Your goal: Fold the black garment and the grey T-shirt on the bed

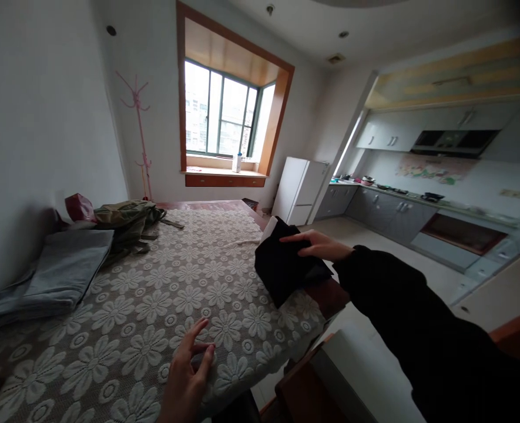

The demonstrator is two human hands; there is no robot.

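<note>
At the right edge of the table lies a folded black garment (275, 261), with a pale strip showing along its far left corner. My right hand (316, 244) rests on top of it, index finger stretched out over the fabric and the other fingers loosely curved. My left hand (191, 370) hovers at the table's near side above the floral lace tablecloth (147, 346). Its fingers are apart and hold nothing. Folded grey trousers (66, 264) lie at the far left, beside a camouflage-coloured backpack (127, 220).
A dark red bag (80, 208) sits against the left wall. A pink coat stand (141, 129) rises behind the table. Past the table's right end are a white refrigerator (297, 188) and kitchen cabinets (385, 214). Brown wooden furniture (304, 388) stands by the near right edge.
</note>
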